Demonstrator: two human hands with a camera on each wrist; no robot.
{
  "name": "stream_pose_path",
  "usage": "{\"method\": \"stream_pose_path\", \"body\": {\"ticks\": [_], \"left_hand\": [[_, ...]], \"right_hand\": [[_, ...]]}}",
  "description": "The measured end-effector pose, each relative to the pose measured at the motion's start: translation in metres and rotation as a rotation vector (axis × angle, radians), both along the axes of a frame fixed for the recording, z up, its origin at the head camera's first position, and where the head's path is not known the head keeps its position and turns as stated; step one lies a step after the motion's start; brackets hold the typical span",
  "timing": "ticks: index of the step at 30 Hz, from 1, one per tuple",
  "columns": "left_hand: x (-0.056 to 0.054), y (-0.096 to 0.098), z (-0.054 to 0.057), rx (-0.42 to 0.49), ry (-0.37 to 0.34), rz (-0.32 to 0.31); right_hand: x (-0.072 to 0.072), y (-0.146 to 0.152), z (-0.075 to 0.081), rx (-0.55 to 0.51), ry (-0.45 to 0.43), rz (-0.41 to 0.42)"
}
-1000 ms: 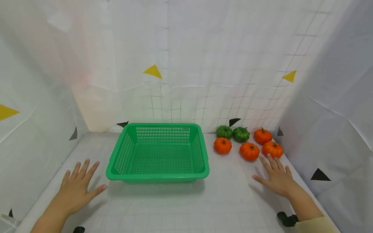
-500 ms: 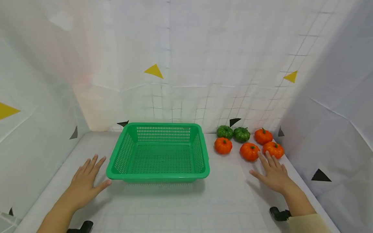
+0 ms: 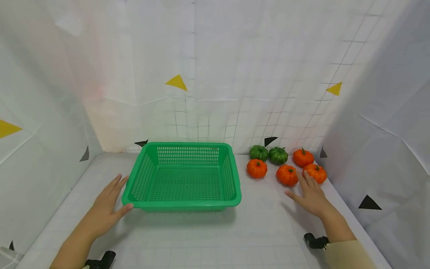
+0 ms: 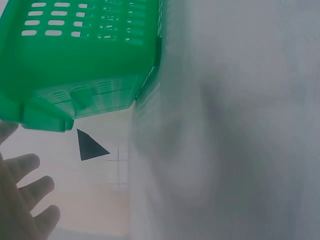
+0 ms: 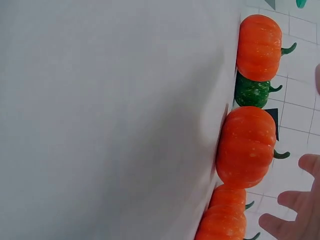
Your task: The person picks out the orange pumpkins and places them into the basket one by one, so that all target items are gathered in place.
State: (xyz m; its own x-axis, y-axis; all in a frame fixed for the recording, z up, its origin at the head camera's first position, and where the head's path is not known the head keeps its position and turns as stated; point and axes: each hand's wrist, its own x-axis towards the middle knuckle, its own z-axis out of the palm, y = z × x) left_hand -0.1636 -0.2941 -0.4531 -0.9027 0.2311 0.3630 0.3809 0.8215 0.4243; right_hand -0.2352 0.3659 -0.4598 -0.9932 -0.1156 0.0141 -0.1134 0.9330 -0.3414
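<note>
A green plastic basket (image 3: 181, 204) with slotted sides stands on the white table, left of the middle. My left hand (image 3: 104, 211) is at its front left corner, thumb tip right at the rim and fingers beside the left side. In the left wrist view, the straight fingers (image 4: 37, 192) lie just beyond the basket's wall (image 4: 75, 60). My right hand (image 3: 310, 196) reaches over the table with fingers extended and holds nothing. Its fingertips overlap the front edges of two orange mini pumpkins, one nearer the middle (image 3: 286, 176) and one at the right (image 3: 317, 175).
Another orange pumpkin (image 3: 256, 169) sits closer to the basket, and one more (image 3: 303, 157) lies at the back right. Two green pumpkins (image 3: 258, 152) are by the back wall. White sheet walls (image 3: 386, 149) enclose the table at the back and both sides.
My left hand has moved right and slightly forward to the basket's corner. My right hand has shifted a little left and forward over the pumpkins. Basket and pumpkins stay in place.
</note>
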Motion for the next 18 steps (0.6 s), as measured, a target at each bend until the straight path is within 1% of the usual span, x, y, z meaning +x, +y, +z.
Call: {"method": "stream_pose_path", "body": {"ticks": [3, 8, 14, 18], "left_hand": [[-0.001, 0.004, 0.001, 0.036, -0.020, -0.012], [-0.002, 0.009, 0.000, 0.124, -0.070, -0.044], [-0.002, 0.013, -0.002, 0.226, -0.094, -0.075], [-0.002, 0.015, -0.004, 0.284, -0.133, -0.077]], "right_hand": [[-0.005, 0.000, -0.003, -0.026, -0.005, -0.003], [-0.014, -0.001, -0.005, -0.073, -0.021, -0.027], [-0.021, -0.002, -0.006, -0.133, 0.016, -0.038], [-0.028, -0.003, -0.007, -0.176, 0.032, -0.051]]}}
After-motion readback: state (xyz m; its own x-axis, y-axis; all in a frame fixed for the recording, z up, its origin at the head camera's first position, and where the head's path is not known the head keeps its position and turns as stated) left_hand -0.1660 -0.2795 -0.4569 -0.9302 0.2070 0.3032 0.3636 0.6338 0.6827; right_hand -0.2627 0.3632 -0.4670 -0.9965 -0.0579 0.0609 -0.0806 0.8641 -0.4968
